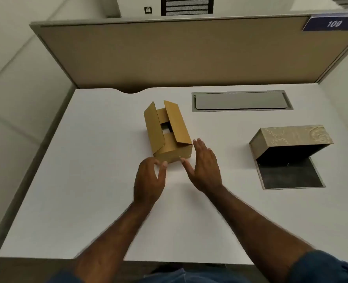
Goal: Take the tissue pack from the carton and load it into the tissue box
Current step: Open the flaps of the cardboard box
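A brown cardboard carton (174, 149) stands in the middle of the white desk, its top flaps partly raised with a gap between them. Something pale shows through that gap; the tissue pack itself is hidden. My left hand (148, 180) hovers at the carton's near left corner, fingers curled and apart, holding nothing. My right hand (204, 166) is flat and open beside the carton's near right corner, thumb close to its front face. The tissue box (291, 137), beige with a patterned top, lies at the right with its hinged lid (289, 176) folded down toward me and a dark interior.
A grey cable hatch (240, 101) is set into the desk (87, 180) behind the tissue box. A tan partition wall (179, 54) closes the back edge, with a blue "109" sign (332, 23) at top right. The desk's left and front edges drop off.
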Tool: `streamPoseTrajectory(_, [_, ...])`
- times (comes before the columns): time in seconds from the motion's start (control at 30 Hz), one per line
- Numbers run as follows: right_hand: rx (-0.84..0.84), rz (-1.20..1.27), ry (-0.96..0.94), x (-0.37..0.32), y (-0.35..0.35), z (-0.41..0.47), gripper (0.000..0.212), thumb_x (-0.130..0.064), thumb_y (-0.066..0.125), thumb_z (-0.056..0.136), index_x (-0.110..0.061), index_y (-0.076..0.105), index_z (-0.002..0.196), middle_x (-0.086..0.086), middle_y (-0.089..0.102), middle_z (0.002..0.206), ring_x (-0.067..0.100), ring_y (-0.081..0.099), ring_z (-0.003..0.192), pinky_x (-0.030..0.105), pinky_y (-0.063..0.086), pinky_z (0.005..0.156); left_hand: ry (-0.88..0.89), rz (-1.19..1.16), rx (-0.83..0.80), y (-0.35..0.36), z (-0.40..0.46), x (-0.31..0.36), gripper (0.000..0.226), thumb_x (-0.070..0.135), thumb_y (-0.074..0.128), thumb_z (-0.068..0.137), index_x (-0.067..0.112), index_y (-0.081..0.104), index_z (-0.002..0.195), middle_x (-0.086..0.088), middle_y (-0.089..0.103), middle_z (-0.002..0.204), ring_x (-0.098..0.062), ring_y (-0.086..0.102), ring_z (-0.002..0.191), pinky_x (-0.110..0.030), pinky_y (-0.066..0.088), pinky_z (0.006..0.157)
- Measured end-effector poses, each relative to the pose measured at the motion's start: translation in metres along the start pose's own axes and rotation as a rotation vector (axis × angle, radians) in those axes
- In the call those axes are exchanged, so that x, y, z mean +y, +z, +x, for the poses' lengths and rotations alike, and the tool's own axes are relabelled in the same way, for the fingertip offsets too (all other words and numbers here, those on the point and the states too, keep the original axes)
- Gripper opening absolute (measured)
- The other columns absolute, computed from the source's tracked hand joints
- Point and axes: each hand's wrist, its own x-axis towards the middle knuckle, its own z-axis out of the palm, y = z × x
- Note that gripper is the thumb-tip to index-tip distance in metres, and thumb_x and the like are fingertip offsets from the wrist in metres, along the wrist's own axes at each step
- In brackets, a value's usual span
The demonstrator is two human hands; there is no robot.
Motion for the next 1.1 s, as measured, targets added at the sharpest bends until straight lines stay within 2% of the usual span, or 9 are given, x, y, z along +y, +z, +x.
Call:
streamPoseTrajectory(0.17, [0.08,0.063,0.069,-0.031,0.005,0.031,0.085,-0.07,0.051,0.103,-0.018,0.034,0.167,0.01,0.044,0.172,0.031,0.048,0.154,0.052,0.042,0.124,-0.134,-0.048,0.114,-0.006,0.043,0.007,0.057,0.063,0.066,0.088,0.018,0.049,0.12,-0.005,0.066,0.114,-0.019,0.065,0.096,-0.025,0.052,0.071])
streamPoseTrajectory(0.33, [0.105,0.032,0.108,-0.042,0.008,0.048,0.072,-0.056,0.061,0.105,-0.012,0.046,0.16,0.01,0.058,0.16,0.033,0.067,0.134,0.047,0.061,0.1,-0.196,-0.048,-0.044,-0.006,0.075,0.01,0.091,0.079,0.065,0.079,0.025,0.034,0.145,-0.004,0.056,0.148,-0.029,0.064,0.125,-0.043,0.063,0.09])
streamPoseTrajectory(0.5, [0.145,0.023,0.126,-0.039,0.008,0.055,0.052,-0.034,0.066,0.105,-0.011,0.056,0.15,0.01,0.068,0.147,0.034,0.076,0.113,0.039,0.063,0.086,-0.141,-0.119,-0.012,-0.005,0.079,0.006,0.07,0.061,0.059,0.092,0.023,0.041,0.148,-0.005,0.06,0.15,-0.029,0.065,0.128,-0.045,0.063,0.096])
streamPoseTrajectory(0.7, [0.16,0.086,0.171,-0.03,0.002,0.06,0.043,-0.026,0.05,0.113,-0.012,0.058,0.154,0.007,0.072,0.144,0.029,0.074,0.117,0.039,0.06,0.097,-0.119,-0.329,0.036,-0.007,0.081,-0.004,0.047,0.031,0.05,0.104,0.015,0.047,0.147,-0.011,0.07,0.136,-0.027,0.073,0.113,-0.04,0.064,0.09])
streamPoseTrajectory(0.8, [0.179,0.127,0.175,-0.023,-0.008,0.062,0.04,-0.027,0.048,0.114,-0.016,0.061,0.15,0.004,0.079,0.127,0.029,0.075,0.104,0.032,0.055,0.084,-0.151,-0.367,0.045,-0.007,0.078,-0.007,0.046,0.027,0.045,0.103,0.01,0.049,0.146,-0.006,0.074,0.089,-0.014,0.065,0.065,-0.028,0.058,0.058])
streamPoseTrajectory(0.87, [0.17,0.166,0.186,-0.019,-0.014,0.063,0.038,-0.026,0.047,0.114,-0.019,0.06,0.149,0.004,0.08,0.106,0.031,0.073,0.087,0.031,0.049,0.072,-0.179,-0.402,0.054,-0.008,0.073,-0.004,0.047,0.024,0.043,0.101,0.008,0.049,0.145,-0.001,0.065,0.074,-0.012,0.053,0.052,-0.025,0.047,0.047])
streamPoseTrajectory(0.97, [0.155,0.252,0.258,-0.01,-0.019,0.063,0.037,-0.029,0.044,0.114,-0.02,0.054,0.148,-0.001,0.07,0.089,0.025,0.065,0.073,0.035,0.046,0.066,-0.256,-0.497,0.043,-0.012,0.066,-0.002,0.05,0.023,0.043,0.097,0.006,0.048,0.144,-0.01,0.068,0.088,-0.033,0.062,0.066,-0.046,0.057,0.059])
streamPoseTrajectory(1.03, [0.139,0.356,0.33,-0.003,-0.024,0.06,0.039,-0.033,0.044,0.113,-0.02,0.051,0.149,-0.002,0.07,0.1,0.024,0.067,0.084,0.041,0.056,0.074,-0.327,-0.577,0.015,-0.014,0.06,0.0,0.053,0.023,0.045,0.094,0.007,0.047,0.144,-0.005,0.068,0.093,-0.031,0.063,0.075,-0.05,0.061,0.07])
streamPoseTrajectory(1.1, [0.119,0.479,0.37,0.002,-0.03,0.056,0.042,-0.036,0.045,0.112,-0.019,0.049,0.15,-0.003,0.069,0.113,0.028,0.069,0.097,0.051,0.063,0.083,-0.39,-0.655,-0.017,-0.018,0.055,0.002,0.055,0.022,0.046,0.092,0.009,0.045,0.146,-0.003,0.069,0.111,-0.028,0.068,0.095,-0.056,0.064,0.086])
